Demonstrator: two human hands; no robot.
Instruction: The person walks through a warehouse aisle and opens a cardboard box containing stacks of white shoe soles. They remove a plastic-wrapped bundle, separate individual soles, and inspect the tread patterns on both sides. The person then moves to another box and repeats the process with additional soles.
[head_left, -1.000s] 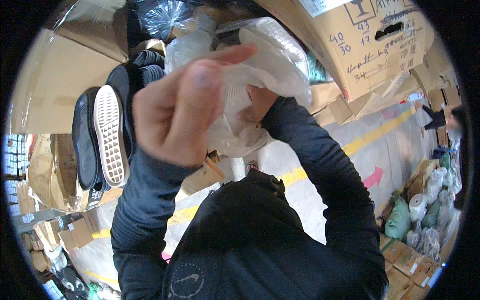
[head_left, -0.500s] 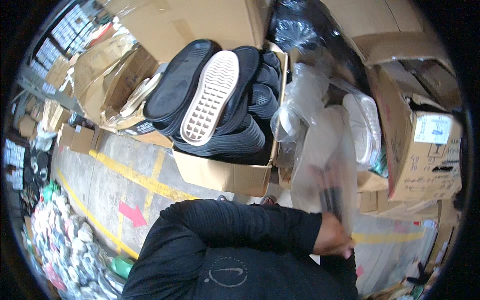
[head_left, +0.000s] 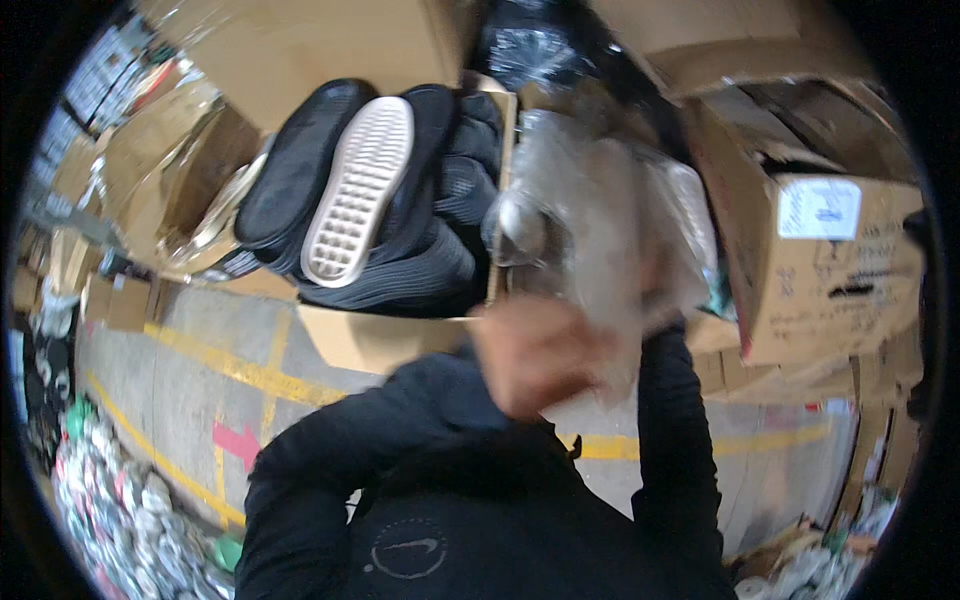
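Note:
My left hand (head_left: 540,355) is in front of the carton's right front corner, beside a clear plastic bag (head_left: 605,215). Motion smears its fingers, so their hold does not show. My right forearm reaches up to the bag's lower right side. The right hand (head_left: 662,278) shows only dimly through or behind the film, and its fingers cannot be made out. Left of the bag stands an open carton (head_left: 370,340) packed with black ridged shoe soles (head_left: 300,165). On top of them lies one pale sole (head_left: 360,190) with a grid-patterned underside.
An open brown carton (head_left: 840,290) with a white label stands at the right. Behind the bag is a black plastic bag (head_left: 530,55). Another opened carton (head_left: 180,180) is at the left. A heap of bagged items (head_left: 130,500) lies on the floor, which has yellow lines.
My left hand has left my right forearm and moved up and left. The right forearm, earlier seen through the bag, now shows its sleeve below it. The view has shifted right.

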